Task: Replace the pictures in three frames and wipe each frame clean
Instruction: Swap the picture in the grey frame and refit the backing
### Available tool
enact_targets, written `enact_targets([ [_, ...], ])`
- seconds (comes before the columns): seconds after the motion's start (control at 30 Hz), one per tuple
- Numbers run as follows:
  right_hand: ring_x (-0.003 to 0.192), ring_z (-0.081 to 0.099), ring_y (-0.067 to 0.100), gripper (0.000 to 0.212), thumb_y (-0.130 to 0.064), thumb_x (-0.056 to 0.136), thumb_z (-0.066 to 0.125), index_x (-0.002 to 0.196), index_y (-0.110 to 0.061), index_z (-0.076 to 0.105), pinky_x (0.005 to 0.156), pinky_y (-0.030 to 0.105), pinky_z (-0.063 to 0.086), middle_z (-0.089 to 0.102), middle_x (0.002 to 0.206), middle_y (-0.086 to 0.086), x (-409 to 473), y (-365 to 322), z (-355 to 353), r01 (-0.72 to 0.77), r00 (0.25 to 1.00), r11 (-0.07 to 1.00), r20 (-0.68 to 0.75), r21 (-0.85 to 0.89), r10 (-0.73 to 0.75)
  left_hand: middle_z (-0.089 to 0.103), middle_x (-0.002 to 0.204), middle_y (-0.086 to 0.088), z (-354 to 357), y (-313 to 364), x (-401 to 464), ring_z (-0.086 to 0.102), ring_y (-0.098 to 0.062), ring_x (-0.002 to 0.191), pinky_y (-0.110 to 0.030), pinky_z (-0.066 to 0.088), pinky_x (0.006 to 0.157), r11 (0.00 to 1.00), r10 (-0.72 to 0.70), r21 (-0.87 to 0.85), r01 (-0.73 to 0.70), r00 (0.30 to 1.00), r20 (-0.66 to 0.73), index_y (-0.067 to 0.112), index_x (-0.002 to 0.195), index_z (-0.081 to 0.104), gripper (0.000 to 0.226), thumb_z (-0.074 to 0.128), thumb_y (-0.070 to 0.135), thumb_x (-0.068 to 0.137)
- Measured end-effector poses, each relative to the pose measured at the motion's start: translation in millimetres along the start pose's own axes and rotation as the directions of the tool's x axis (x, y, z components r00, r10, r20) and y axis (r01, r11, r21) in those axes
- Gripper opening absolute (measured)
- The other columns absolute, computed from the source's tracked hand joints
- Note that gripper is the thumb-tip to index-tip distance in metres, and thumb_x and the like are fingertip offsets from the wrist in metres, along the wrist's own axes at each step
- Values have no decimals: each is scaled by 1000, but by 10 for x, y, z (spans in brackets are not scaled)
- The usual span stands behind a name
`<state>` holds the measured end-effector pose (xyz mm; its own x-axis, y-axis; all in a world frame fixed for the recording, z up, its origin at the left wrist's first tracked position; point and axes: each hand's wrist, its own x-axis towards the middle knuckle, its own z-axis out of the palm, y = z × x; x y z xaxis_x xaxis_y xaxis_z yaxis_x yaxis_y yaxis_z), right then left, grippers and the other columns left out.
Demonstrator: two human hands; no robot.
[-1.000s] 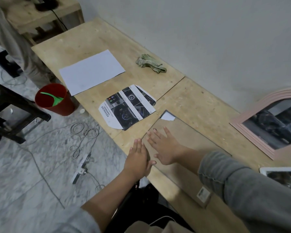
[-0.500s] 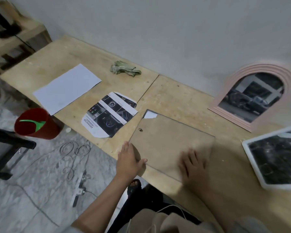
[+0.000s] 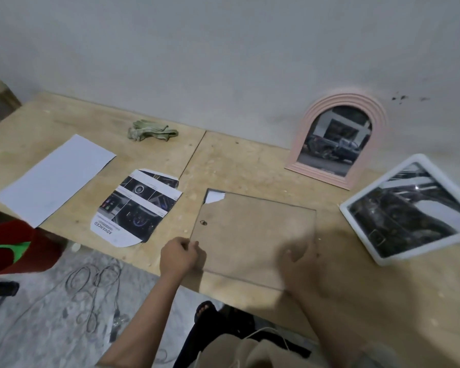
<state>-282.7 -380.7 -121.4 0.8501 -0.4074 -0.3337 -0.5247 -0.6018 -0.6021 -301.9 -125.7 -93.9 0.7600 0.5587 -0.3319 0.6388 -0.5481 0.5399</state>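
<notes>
frame back: face-down on the table, brown backing up, right between the two hands and touching both; a white corner of paper peeks out at its far-left corner
long axis: runs roughly left-right, so from one hand across to the other, tilted a bit
left hand: at the near-left corner, fingers curled and pinching the edge, looks like a real grip
right hand: on the near-right part of the backing, too motion-blurred to say if it's flat or gripping
nearer hand: both about equal; probably a two-handed lift or flip next, the left doing the holding
cut-out print: just left of the left hand, beyond it, not touching the frame
blank sheet: further left still
cloth: well beyond the left hand, by the wall; wiping not started on this one, I'd guess
arched pink frame: far side of the right hand, leaning on the wall
white frame: off to the right of the right hand
</notes>
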Motion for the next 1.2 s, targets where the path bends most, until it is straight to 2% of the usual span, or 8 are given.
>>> enact_targets([
  [0.23,120,43,38,56,-25,81,59,133,-14,43,105,46,32,48,131,18,178,-240,-114,-137,990,980,-19,142,141,53,69,-4,-176,173,-14,51,-23,69,-34,42,63,919,28,-393,-21,1000,13,5,81,59,20,52,19,95],
  [0.47,105,62,26,46,-38,65,56,107,-20,67,96,42,48,67,114,3,631,-707,-102,-158,979,858,194,489,69,57,76,-9,-802,774,-243,50,-20,70,-34,40,65,681,158,-663,-310,947,-280,20,91,63,10,55,26,88],
  [0.57,103,62,17,34,-53,69,60,97,-34,65,94,40,48,67,109,-10,603,-1206,-250,-116,958,845,285,522,-45,62,74,-6,-1067,1034,-409,55,-21,65,-34,45,60,645,216,-622,-444,887,-408,28,89,60,12,50,31,83],
  [0.7,108,60,14,19,-33,94,54,112,-28,59,82,34,38,61,120,-4,220,-2016,-710,-66,819,712,445,700,-362,65,75,-7,-1186,1322,-630,58,-19,64,-27,45,56,643,365,-406,-649,726,-584,23,99,57,15,51,23,86],
  [0.8,109,60,20,48,-57,84,55,122,-28,56,72,34,42,61,123,3,5,-2363,-1050,-36,675,643,493,765,-549,71,106,-15,-1089,1467,-712,68,-18,88,-15,49,69,621,534,-175,-764,576,-619,1,109,60,26,53,14,88],
  [0.87,105,61,23,69,-63,72,58,122,-17,57,80,41,47,63,114,6,-81,-2491,-1185,-29,631,640,511,768,-584,61,125,-17,-971,1517,-745,61,-21,110,-21,49,85,569,662,-13,-822,467,-587,-10,116,56,35,49,13,90],
  [1.03,99,66,26,40,-39,92,56,107,-2,60,92,55,48,68,108,15,-84,-2471,-1272,-87,732,581,448,809,-514,56,129,-28,-742,1586,-768,56,-36,120,-34,47,97,423,838,189,-886,303,-454,-4,130,38,49,49,0,83],
  [1.2,100,65,32,25,-20,97,52,107,2,58,88,54,51,67,108,20,15,-2326,-1252,-124,851,545,371,829,-372,56,129,-27,-538,1595,-719,55,-36,121,-38,45,100,424,873,303,-854,296,-388,-1,122,43,38,41,-2,84],
])
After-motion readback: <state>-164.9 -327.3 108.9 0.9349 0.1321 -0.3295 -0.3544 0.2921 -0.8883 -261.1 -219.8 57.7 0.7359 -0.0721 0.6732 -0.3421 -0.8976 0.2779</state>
